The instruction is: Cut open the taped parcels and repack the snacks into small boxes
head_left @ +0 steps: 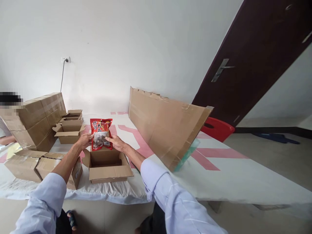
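A red snack packet [101, 134] with dark and white lettering is held upright between my two hands. My left hand [85, 141] pinches its left edge, and my right hand [115, 142] grips the lower right edge with the thumb on the front. Just below and nearer to me stands an open cardboard box [107, 173], its flaps folded outward. The part of its inside that shows is bare cardboard. Beyond my left hand are smaller open cartons, the nearest an open carton [69, 139] with spread flaps.
Closed boxes [26, 165] lie at the left front, and stacked cartons [36, 122] rise behind them, beside another person [7, 139]. A large cardboard sheet [165, 123] leans over the table [231, 175] on the right. A red chair [218, 128] stands behind it, near a dark door [253, 55].
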A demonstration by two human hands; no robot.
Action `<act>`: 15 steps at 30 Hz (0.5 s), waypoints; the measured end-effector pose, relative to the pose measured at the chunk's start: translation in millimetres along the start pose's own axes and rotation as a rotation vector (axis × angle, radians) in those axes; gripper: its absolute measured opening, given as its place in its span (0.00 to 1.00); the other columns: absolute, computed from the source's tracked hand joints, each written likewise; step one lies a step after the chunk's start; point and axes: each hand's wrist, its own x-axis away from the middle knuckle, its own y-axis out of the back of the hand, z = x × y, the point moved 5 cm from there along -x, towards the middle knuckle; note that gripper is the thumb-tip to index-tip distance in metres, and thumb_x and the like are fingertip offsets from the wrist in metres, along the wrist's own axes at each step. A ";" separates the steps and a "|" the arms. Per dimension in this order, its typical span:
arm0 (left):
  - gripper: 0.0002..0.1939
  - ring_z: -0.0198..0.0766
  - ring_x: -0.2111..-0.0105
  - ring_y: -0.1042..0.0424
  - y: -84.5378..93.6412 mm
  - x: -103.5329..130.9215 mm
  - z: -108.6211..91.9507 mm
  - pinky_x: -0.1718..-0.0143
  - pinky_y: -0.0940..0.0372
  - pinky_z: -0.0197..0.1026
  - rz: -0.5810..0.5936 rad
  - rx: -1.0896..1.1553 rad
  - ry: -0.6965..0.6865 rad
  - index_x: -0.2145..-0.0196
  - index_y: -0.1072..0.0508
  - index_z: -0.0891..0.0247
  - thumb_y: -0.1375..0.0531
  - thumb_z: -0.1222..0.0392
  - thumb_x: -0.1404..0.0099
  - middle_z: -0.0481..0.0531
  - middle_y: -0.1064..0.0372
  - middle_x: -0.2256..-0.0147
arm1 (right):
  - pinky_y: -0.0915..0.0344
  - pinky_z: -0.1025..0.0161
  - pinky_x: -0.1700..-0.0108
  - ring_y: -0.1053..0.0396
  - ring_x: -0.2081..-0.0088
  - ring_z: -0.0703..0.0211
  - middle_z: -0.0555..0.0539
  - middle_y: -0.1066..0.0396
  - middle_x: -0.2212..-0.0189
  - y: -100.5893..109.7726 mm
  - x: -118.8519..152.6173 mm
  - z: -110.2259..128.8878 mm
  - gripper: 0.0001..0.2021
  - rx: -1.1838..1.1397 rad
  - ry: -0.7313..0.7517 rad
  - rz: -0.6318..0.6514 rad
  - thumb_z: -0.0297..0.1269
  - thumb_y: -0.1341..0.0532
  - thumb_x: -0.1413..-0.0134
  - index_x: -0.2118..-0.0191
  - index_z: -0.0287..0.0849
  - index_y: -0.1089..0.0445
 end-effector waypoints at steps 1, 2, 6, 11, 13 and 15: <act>0.05 0.40 0.72 0.20 -0.5 0.2 0.0 0.66 0.21 0.41 -0.001 -0.002 0.001 0.62 0.17 0.68 0.27 0.68 0.36 0.56 0.17 0.67 | 0.27 0.47 0.39 0.19 0.48 0.42 0.43 0.14 0.59 0.1 0.0 -0.5 0.28 -0.004 0.000 -0.004 0.46 0.14 0.67 0.58 0.42 0.18; 0.05 0.40 0.72 0.20 -1.1 0.5 -0.1 0.66 0.21 0.41 -0.002 -0.003 0.001 0.62 0.17 0.68 0.27 0.68 0.36 0.56 0.18 0.68 | 0.27 0.47 0.39 0.19 0.49 0.43 0.43 0.14 0.59 0.3 0.2 -0.9 0.29 -0.006 -0.001 -0.008 0.47 0.14 0.69 0.59 0.42 0.18; 0.06 0.40 0.72 0.20 -3.6 3.0 -1.4 0.66 0.22 0.41 -0.004 -0.011 -0.003 0.62 0.17 0.68 0.26 0.68 0.38 0.56 0.18 0.69 | 0.26 0.46 0.40 0.18 0.51 0.43 0.44 0.14 0.61 0.3 1.6 -1.9 0.31 -0.007 -0.005 -0.019 0.50 0.14 0.70 0.57 0.42 0.18; 0.07 0.40 0.73 0.20 -7.3 8.1 -3.8 0.66 0.22 0.41 -0.005 -0.032 -0.032 0.64 0.18 0.68 0.25 0.67 0.39 0.55 0.19 0.70 | 0.27 0.46 0.38 0.18 0.50 0.43 0.43 0.14 0.60 -2.6 6.9 2.1 0.33 -0.002 -0.005 -0.016 0.49 0.14 0.70 0.55 0.42 0.18; 0.09 0.39 0.74 0.21 -9.2 9.8 -4.7 0.66 0.23 0.41 -0.006 -0.053 -0.049 0.64 0.18 0.68 0.24 0.65 0.40 0.54 0.20 0.71 | 0.28 0.45 0.37 0.19 0.49 0.42 0.42 0.14 0.59 -6.5 10.6 4.6 0.32 0.006 -0.005 0.011 0.49 0.14 0.70 0.55 0.42 0.18; 0.09 0.39 0.74 0.22 -10.7 10.9 -5.9 0.66 0.23 0.41 -0.015 -0.090 -0.069 0.65 0.19 0.67 0.24 0.64 0.41 0.54 0.21 0.71 | 0.28 0.44 0.37 0.19 0.47 0.41 0.42 0.14 0.58 -11.5 14.7 6.8 0.31 0.022 0.002 0.049 0.48 0.14 0.68 0.55 0.42 0.18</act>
